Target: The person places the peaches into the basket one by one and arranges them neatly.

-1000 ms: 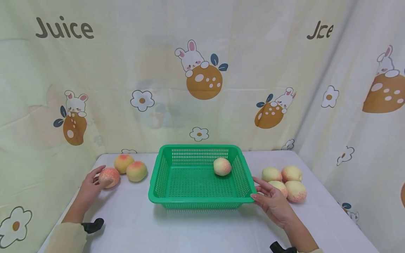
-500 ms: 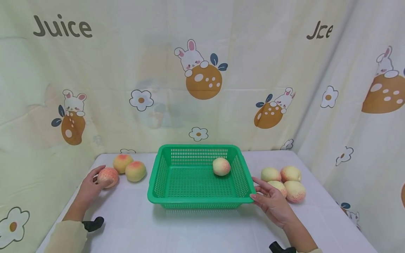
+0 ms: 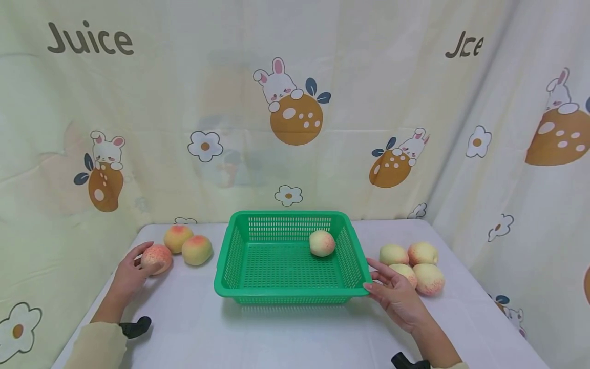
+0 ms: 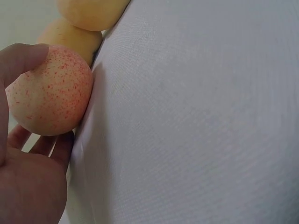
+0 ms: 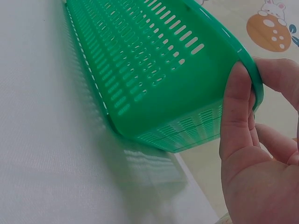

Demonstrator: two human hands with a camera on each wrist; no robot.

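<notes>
Basket (image 3: 286, 264) green; foremost left peach (image 4: 58, 93) red-speckled; curtain (image 3: 184, 87) cream, rabbit-printed.

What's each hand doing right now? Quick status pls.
Left hand: closed, holding the red-speckled peach.
Right hand: closed, pinching the green basket by its rim at the near right corner.

Basket (image 3: 290, 292) on table (image 3: 175, 328), peaches (image 3: 197, 250) either side

The head camera looks forward and down over the table (image 3: 281, 338) toward the curtain (image 3: 175, 82). From close up, the left wrist camera faces a speckled peach (image 4: 53, 95), the right a green basket (image 5: 201, 86); the head view shares both, from farther off.
</notes>
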